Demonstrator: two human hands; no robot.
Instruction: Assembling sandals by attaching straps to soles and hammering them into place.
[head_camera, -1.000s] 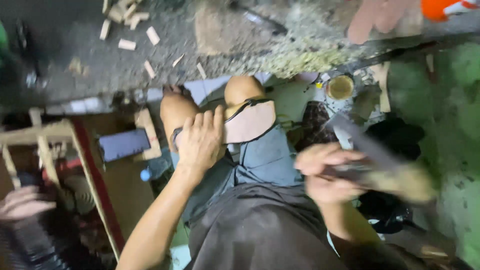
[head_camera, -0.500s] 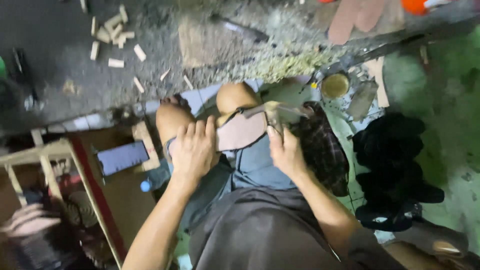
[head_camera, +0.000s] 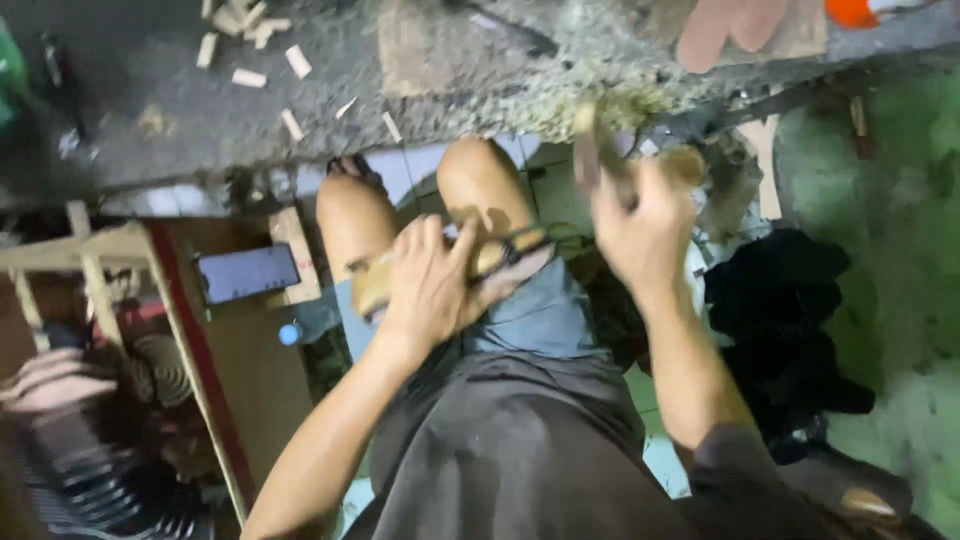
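1. Right hand (head_camera: 640, 225) is motion-blurred, raised above the right knee; fingers wrapped round a brownish tool (head_camera: 600, 160) (kind unclear).
2. Left hand (head_camera: 430, 285) covers most of a tan, flat sole-shaped piece (head_camera: 500, 255) w/ dark edge, fingers curled, pressing it onto the lap.
3. Rough grey concrete floor (head_camera: 150, 90) w/ pale wood offcuts (head_camera: 245, 45).
4. Dark cloth heap (head_camera: 790, 320) at right, soft, shapeless.

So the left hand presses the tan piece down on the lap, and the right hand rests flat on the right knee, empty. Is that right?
Not quite. The left hand does press the tan piece on the lap, but the right hand is raised clear of the knee and grips a blurred tool, as the head view shows.
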